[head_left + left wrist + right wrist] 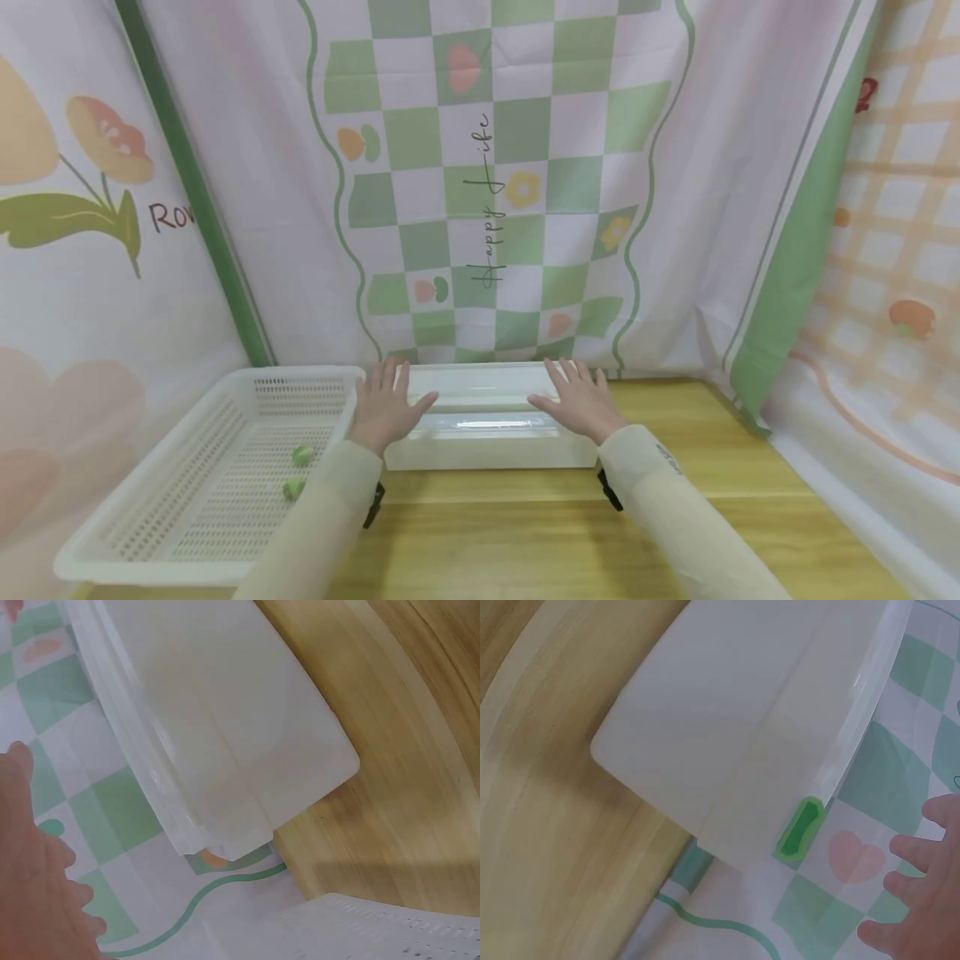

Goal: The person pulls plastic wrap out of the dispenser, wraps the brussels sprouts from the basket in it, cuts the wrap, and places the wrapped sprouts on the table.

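Observation:
A long white plastic box [491,452] with a translucent top stands at the back of the wooden table. My left hand [384,410] is over its left end, fingers straight and spread, holding nothing. Over the right end, my right hand [581,402] is likewise spread with nothing in its grasp. Each wrist view shows the box's side, with the left hand [37,877] and right hand [926,892] apart from it in the picture. A green clip-like piece [801,829] shows at the box's end in the right wrist view.
To the left stands a white perforated basket [157,572] with two small round green things [302,455] inside. A green-and-white checked cloth [517,183] hangs behind the box. The wooden tabletop [495,546] extends in front and to the right.

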Demonstrator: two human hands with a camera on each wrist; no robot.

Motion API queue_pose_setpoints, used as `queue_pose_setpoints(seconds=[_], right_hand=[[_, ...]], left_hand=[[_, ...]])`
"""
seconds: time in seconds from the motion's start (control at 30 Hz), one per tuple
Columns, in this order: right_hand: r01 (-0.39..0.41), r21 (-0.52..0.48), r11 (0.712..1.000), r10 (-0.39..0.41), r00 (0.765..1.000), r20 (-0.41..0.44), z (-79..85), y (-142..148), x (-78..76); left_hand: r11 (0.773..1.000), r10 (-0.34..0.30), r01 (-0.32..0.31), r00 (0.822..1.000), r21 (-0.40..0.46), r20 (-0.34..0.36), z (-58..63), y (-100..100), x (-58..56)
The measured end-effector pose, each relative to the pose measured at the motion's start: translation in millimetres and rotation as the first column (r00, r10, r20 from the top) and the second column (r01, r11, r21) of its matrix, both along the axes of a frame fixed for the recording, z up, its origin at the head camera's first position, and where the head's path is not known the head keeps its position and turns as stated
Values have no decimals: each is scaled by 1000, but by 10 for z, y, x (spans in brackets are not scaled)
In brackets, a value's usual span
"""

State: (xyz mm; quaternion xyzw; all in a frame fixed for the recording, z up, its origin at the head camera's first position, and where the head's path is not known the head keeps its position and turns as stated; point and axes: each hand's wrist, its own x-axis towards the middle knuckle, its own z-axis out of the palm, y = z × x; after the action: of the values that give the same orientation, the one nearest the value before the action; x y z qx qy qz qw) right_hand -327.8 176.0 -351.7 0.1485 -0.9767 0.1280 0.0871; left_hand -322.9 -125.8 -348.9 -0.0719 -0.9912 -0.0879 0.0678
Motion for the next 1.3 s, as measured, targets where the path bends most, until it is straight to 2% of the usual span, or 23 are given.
queue_pose_setpoints(seconds=[0.13, 0.33, 0.63, 0.87, 1.1, 1.2, 1.3], right_hand=[[2, 11, 1000, -2, 1000, -9, -25, 24, 3], [-4, 31, 1000, 5, 999, -34, -61, 72, 7], [-31, 27, 999, 33, 995, -89, -170, 177, 31], [-71, 33, 997, 73, 994, -85, -213, 243, 66], [-77, 28, 997, 79, 995, -61, -273, 305, 96], [-85, 21, 996, 86, 994, -66, -312, 324, 111], [-92, 26, 995, 94, 991, -94, -350, 328, 118]], left_hand=[[1000, 8, -8, 1000, 21, 5, -46, -33, -23], [998, -15, 14, 1000, 63, 16, -91, -77, -15], [997, -62, 61, 997, 37, 36, -175, -131, 67], [995, -100, 99, 995, 27, 20, -232, -184, 109], [994, -113, 112, 993, -12, -36, -294, -216, 117], [992, -122, 119, 988, -34, -92, -322, -216, 133], [991, -135, 129, 974, -44, -180, -340, -210, 147]])
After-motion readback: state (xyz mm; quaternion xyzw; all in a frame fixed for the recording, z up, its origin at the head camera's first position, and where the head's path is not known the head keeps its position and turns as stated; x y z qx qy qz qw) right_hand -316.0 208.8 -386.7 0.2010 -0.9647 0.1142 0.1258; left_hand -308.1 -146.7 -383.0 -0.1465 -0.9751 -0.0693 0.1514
